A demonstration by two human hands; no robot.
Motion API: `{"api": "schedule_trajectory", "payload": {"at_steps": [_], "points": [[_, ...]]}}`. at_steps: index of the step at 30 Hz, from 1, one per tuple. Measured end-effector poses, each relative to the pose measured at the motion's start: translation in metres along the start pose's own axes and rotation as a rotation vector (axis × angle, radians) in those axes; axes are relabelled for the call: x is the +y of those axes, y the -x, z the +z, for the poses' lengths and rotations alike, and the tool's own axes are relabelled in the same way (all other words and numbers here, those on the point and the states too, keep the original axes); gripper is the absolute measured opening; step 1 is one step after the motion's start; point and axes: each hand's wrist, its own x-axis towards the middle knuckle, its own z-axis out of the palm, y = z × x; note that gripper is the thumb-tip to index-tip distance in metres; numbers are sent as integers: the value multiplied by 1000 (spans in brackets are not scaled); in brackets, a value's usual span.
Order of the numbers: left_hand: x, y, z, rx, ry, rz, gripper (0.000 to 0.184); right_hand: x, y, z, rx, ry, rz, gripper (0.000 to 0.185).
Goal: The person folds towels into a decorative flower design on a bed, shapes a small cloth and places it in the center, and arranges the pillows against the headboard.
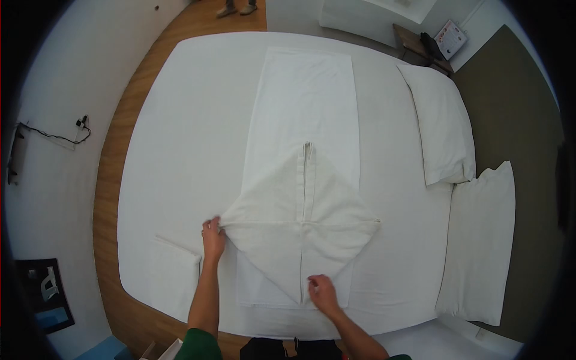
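A white cloth, which looks like a towel (270,207), lies folded into a diamond on the bed. Folds run from its middle to the corners, and a narrow slit stands out in the upper half. At its left corner, my left hand (213,240) is closed with the fingertips on the tip of the cloth. Over the lower right part, near the centre seam, my right hand (323,294) has curled fingers; what they pinch, if anything, is hidden. Beneath the diamond is a long flat white cloth (309,90).
The bed (180,132) has a white sheet. Two white pillows (441,120) (480,246) lie by the dark headboard (513,138). Another folded white cloth (174,276) is at the lower left. A person's shoes (237,11) show beyond the far edge, near a small wooden table (414,42).
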Motion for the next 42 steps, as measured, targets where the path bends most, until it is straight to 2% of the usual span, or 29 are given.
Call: {"api": "schedule_trajectory", "payload": {"at_steps": [2, 5, 6, 7, 9, 10, 11, 13, 15, 16, 18, 19, 21, 23, 24, 25, 26, 27, 29, 31, 33, 34, 36, 40, 42], "points": [[-25, -18, -6, -401, 481, 76, 26, -32, -13, 25, -18, -43, -71, 22], [0, -11, -50, -341, 470, 236, 27, -102, -63, 59, 81, -124, -209, 41], [8, -4, -62, -306, 424, 398, 27, -132, -82, 64, 120, -154, -227, 47], [18, 3, -73, -270, 378, 559, 27, -149, -101, 73, 141, -167, -224, 47], [47, 18, -101, -313, 289, 669, 24, -169, -127, 84, 163, -251, -219, 41], [51, 22, -107, -347, 254, 691, 32, -167, -133, 82, 176, -253, -216, 41], [53, 21, -106, -347, 259, 703, 32, -163, -138, 78, 126, -254, -237, 37], [60, 21, -96, -422, 1133, 203, 35, -159, -145, 57, 81, -235, -263, 34], [51, 15, -34, -696, 1199, -35, 40, -166, -137, 31, 100, -276, -156, 27], [58, 19, -35, -697, 1212, -40, 40, -172, -134, 24, 97, -262, -157, 27], [101, 37, -11, -670, 1185, -9, 40, -182, -133, 14, 60, -315, -232, 31], [94, 60, -2, -657, 1172, 7, 41, -181, -132, 7, 61, -301, -232, 31], [115, 65, 8, -637, 1134, 34, 42, -174, -130, -7, -35, -661, -178, 34], [119, 72, 14, -608, 1083, 68, 42, -112, -143, 11, 437, -599, 80, 35], [161, 57, 14, -594, 1051, 90, 43, -83, -149, 9, 491, -386, 261, 45], [169, 56, 14, -578, 1016, 119, 43, -57, -158, 25, 500, -397, 263, 45], [167, 66, 15, -562, 981, 153, 44, -32, -168, 44, 459, -482, 256, 54], [168, 72, 16, -546, 948, 184, 44, -17, -175, 54, 417, -564, 247, 64], [165, 90, 16, -512, 882, 240, 45, -7, -182, 58, 351, -638, 282, 69], [155, 107, 13, -486, 810, 296, 46, -19, -178, 52, 285, -716, 325, 74], [145, 127, 8, -465, 748, 347, 46, -37, -156, 37, 346, -555, 224, 73], [139, 141, 5, -456, 719, 367, 47, -55, -144, 25, 350, -557, 233, 73], [122, 167, -7, -438, 650, 394, 48, -101, -122, 6, 312, -301, 275, 73], [31, 199, -61, -387, 473, 403, 49, -187, -79, -16, 214, -372, 220, 74], [19, 214, -81, -350, 393, 392, 50, -218, -63, -32, 80, -656, 182, 70]]}}
